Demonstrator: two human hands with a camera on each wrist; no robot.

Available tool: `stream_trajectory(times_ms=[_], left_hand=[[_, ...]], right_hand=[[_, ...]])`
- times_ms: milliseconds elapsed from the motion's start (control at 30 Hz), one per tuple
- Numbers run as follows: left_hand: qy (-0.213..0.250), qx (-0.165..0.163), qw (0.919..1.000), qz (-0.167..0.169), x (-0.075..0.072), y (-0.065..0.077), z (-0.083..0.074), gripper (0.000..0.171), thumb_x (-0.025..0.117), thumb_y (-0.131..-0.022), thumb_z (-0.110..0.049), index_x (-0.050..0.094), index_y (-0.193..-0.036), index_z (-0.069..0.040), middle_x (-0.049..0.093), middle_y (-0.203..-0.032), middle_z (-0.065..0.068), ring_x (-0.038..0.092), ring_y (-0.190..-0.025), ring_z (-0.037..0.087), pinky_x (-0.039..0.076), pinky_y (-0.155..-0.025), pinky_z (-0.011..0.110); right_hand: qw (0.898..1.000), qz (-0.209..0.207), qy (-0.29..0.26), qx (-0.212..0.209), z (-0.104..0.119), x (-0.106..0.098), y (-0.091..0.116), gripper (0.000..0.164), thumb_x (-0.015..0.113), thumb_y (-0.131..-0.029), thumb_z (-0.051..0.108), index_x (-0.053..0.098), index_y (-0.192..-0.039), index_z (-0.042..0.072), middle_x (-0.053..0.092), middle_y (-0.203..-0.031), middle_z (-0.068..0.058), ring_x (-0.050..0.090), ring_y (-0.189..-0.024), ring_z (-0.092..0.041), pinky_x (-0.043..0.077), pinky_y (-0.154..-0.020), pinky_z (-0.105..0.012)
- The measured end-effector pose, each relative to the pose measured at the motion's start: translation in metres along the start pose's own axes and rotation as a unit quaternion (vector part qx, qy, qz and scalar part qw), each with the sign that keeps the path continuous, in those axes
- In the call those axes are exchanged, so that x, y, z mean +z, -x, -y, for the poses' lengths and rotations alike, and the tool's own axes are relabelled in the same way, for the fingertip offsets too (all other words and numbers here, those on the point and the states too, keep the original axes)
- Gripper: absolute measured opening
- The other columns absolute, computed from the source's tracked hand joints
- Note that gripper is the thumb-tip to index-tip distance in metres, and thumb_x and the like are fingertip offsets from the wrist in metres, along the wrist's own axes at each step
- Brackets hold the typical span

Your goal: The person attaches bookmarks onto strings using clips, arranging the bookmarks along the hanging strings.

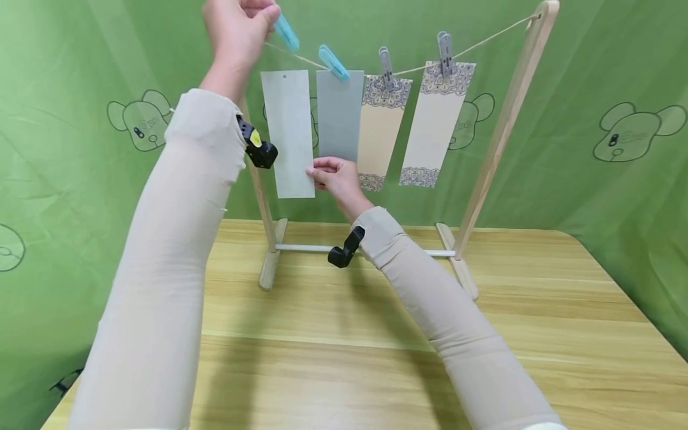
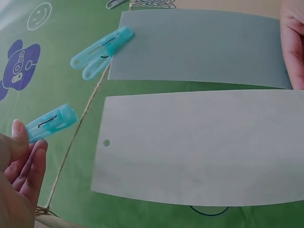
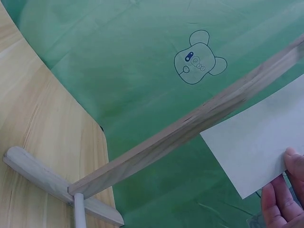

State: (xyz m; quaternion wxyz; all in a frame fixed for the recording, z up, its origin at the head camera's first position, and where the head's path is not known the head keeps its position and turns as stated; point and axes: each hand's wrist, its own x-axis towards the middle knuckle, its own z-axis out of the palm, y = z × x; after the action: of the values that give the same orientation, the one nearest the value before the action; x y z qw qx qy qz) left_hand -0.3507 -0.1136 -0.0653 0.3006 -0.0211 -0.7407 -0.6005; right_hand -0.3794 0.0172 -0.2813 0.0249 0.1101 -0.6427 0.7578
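Note:
My left hand pinches a light-blue clothespin by its handle end, up beside the string. Lower down, my right hand holds the right edge of a pale whitish card between thumb and fingers. That card has a small punched hole near its top, and no clothespin sits on it. Just right of it a grey-blue card hangs from the string by another light-blue clothespin; my right hand is in front of its lower part.
Two patterned cards, one tan and one cream, hang farther right from grey clothespins. A wooden post carries the string's right end. The stand's feet and white crossbar rest on the wooden table, before a green curtain.

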Motion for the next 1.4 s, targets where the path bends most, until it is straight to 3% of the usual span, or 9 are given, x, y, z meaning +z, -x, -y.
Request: stream_trajectory(times_ms=[167,333,733,1033,1300,1400], left_hand=[[-0.009,-0.003,1.0000,0.000,0.001,0.000,0.004,0.005,0.072,-0.083,-0.012,0.068,-0.080,-0.012,0.065,-0.081,-0.004,0.059,-0.073,0.006,0.052,-0.076,0.015],[-0.032,-0.013,0.9994,0.002,-0.001,-0.001,0.003,0.007,0.072,-0.083,-0.013,0.068,-0.078,-0.015,0.064,-0.080,-0.005,0.059,-0.072,0.005,0.051,-0.077,0.015],[-0.062,-0.047,0.9968,0.017,-0.007,-0.007,0.006,0.002,0.073,-0.082,-0.013,0.072,-0.083,-0.014,0.066,-0.079,-0.004,0.060,-0.069,0.006,0.053,-0.068,0.011],[-0.102,-0.039,0.9935,0.031,-0.009,-0.005,0.010,0.012,0.073,-0.082,-0.017,0.074,-0.093,-0.013,0.067,-0.079,-0.006,0.061,-0.070,0.005,0.053,-0.073,0.014],[-0.108,-0.039,0.9924,0.044,-0.010,-0.004,0.012,0.022,0.072,-0.084,-0.020,0.072,-0.103,-0.010,0.068,-0.084,-0.005,0.062,-0.073,0.005,0.053,-0.076,0.015],[-0.100,-0.044,0.9928,0.050,-0.011,-0.004,0.013,0.024,0.072,-0.083,-0.021,0.072,-0.104,-0.010,0.067,-0.089,-0.004,0.062,-0.075,0.006,0.053,-0.078,0.017]], right_hand=[[1.000,-0.002,-0.001,0.004,0.001,0.001,0.000,0.021,0.071,-0.081,-0.001,0.067,-0.102,-0.002,0.069,-0.082,-0.005,0.062,-0.066,-0.011,0.058,-0.075,-0.033],[1.000,-0.009,-0.010,0.004,0.003,0.002,-0.001,0.022,0.072,-0.080,-0.001,0.067,-0.102,-0.002,0.068,-0.080,-0.004,0.062,-0.065,-0.010,0.056,-0.083,-0.039],[1.000,-0.025,-0.012,0.003,0.005,0.000,-0.005,0.023,0.072,-0.081,0.000,0.067,-0.103,-0.002,0.070,-0.085,-0.007,0.062,-0.067,-0.008,0.057,-0.069,-0.027],[0.999,-0.027,-0.016,0.010,0.008,0.001,-0.007,0.021,0.072,-0.081,0.001,0.068,-0.101,0.000,0.069,-0.080,-0.002,0.062,-0.068,-0.009,0.056,-0.066,-0.023],[0.999,-0.026,-0.017,0.014,0.008,0.002,-0.008,0.021,0.071,-0.081,0.001,0.068,-0.102,0.000,0.069,-0.082,-0.003,0.062,-0.067,-0.009,0.056,-0.081,-0.035],[1.000,-0.023,-0.016,0.013,0.008,0.002,-0.008,0.022,0.071,-0.081,0.001,0.068,-0.103,0.001,0.070,-0.084,-0.004,0.063,-0.068,-0.010,0.057,-0.080,-0.035]])
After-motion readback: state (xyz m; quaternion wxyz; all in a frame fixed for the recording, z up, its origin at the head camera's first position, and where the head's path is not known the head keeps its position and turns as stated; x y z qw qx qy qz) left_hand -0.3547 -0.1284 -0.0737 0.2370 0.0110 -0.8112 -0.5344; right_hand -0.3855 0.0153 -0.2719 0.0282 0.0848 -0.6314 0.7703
